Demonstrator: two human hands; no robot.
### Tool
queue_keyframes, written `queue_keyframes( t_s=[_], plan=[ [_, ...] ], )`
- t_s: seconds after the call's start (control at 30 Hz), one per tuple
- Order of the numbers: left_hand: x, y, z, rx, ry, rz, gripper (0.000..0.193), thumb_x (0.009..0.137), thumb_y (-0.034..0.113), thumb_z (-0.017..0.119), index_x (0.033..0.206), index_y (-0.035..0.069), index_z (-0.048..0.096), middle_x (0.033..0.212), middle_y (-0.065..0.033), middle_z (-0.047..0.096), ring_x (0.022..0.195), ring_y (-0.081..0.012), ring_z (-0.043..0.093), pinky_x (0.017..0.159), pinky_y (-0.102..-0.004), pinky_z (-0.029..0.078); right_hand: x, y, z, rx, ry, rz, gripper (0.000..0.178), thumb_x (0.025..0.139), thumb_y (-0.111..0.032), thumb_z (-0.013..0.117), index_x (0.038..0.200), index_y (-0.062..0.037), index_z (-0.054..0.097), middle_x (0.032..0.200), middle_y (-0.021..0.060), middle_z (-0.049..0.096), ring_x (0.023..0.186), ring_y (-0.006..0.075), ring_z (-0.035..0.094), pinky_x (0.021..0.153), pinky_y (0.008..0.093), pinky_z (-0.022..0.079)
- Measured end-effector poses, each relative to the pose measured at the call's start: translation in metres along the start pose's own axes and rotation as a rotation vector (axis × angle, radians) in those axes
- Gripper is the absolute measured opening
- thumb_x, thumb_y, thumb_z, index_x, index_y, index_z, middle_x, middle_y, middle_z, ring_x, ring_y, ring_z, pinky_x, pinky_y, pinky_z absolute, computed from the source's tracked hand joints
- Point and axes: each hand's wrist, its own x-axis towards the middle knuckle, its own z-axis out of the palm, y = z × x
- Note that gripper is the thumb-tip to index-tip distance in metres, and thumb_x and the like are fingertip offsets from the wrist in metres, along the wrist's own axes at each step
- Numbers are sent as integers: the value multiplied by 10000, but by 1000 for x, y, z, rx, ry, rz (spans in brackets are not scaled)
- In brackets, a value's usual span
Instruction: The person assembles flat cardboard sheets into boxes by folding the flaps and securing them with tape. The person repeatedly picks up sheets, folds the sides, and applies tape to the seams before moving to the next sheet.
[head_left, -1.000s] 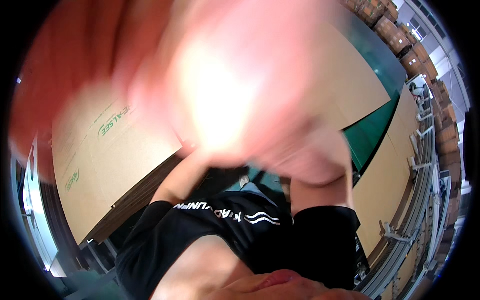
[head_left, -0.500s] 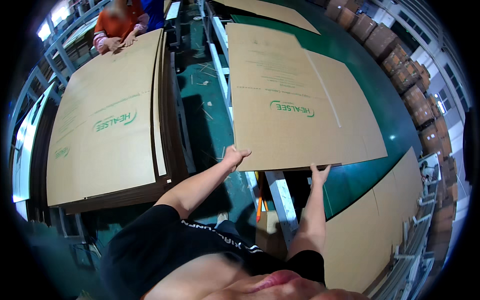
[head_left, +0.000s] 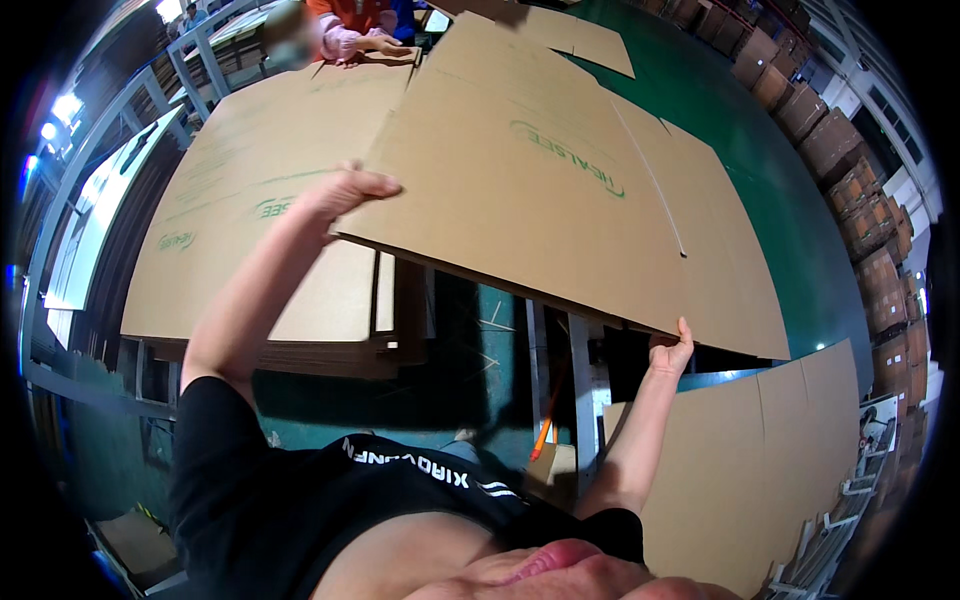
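Observation:
Both my hands grip a large flat cardboard sheet (head_left: 480, 190) printed in green, held tilted with its left side raised. My left hand (head_left: 352, 192) is closed on its near left corner, thumb on top. Along the near edge, further right, my right hand (head_left: 672, 350) holds it with the thumb up and the fingers hidden underneath. The sheet's left part overlaps a tall stack of similar cardboard sheets (head_left: 230, 190) on the left. At the far side of that stack, a co-worker's hand (head_left: 380, 43) rests near its edge.
Another cardboard sheet (head_left: 730, 450) lies at the lower right beside a metal frame (head_left: 840, 500). Below the held sheet stand metal rails (head_left: 582, 400) and an orange-handled tool (head_left: 543, 438). Stacked brown cartons (head_left: 830, 145) line the right wall. White panels (head_left: 100, 230) stand at far left.
My left hand has risen and moved left with the sheet's corner, turning and tilting the sheet over toward the stack. My right hand has shifted slightly right. The co-worker has moved right.

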Motion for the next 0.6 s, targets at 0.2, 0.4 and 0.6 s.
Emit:
queue_keyframes(
  t_s=[0.2, 0.4, 0.6],
  plan=[
    [-114, 5, -189, 123, 240, 313, 675, 630, 284, 783, 1116, -103, 520, 884, -122, 626, 775, -158, 639, 682, -271, 534, -139, 55, 89, -16, -279, 46, 301, 819, -59, 662, 1108, -5, 600, 1058, 101, 654, 945, 240, 655, 817, 373, 576],
    [-224, -73, -449, -58, 136, 260, 581, 682, 261, 781, 1114, -69, 576, 950, -116, 682, 817, -172, 684, 754, -296, 562, -323, 225, 122, -306, -390, 102, 519, 814, 51, 626, 1303, -64, 495, 1229, 67, 556, 1092, 208, 572, 924, 372, 503],
    [-281, -126, -679, 70, 233, -23, 584, 711, 236, 778, 1196, -3, 559, 1057, -83, 669, 941, -184, 657, 844, -332, 526, -486, 404, 129, -538, -819, 439, 180, 902, -112, 614, 1026, 19, 620, 930, 107, 648, 812, 209, 646, 707, 341, 551]
  ],
)
